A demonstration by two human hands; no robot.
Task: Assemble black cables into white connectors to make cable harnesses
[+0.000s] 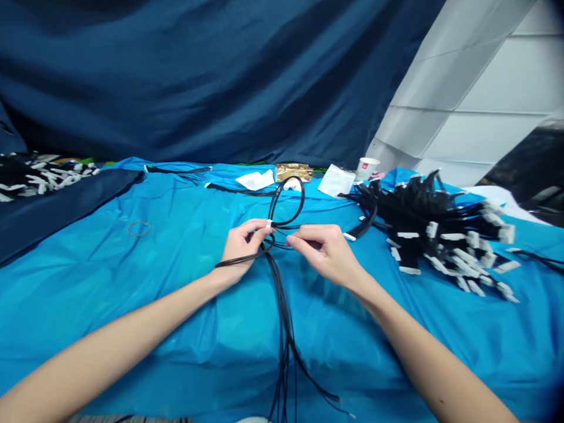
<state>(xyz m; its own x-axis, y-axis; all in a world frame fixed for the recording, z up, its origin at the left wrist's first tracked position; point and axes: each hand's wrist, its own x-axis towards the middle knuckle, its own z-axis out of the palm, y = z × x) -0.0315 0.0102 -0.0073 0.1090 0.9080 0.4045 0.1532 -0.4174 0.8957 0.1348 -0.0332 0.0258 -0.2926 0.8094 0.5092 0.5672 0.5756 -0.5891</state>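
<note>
Near the middle of the view, my left hand (244,244) pinches a bundle of thin black wires (282,305) by a small white connector (269,224). Some of the wires rise in a loop above the fingers, and others pass across the left wrist. The rest hang down toward the bottom edge, their loose ends spread apart. To the right, my right hand (321,247) is closed, thumb against fingers, on thin black wire that runs across from the left hand's grip.
A large pile of black cables with white connectors (453,235) lies at right. Another pile (44,176) is at far left on dark cloth. Along the back of the blue sheet (176,282) are a paper cup (367,169), white packets (337,180) and a gold packet (293,173). A rubber band (138,229) lies left.
</note>
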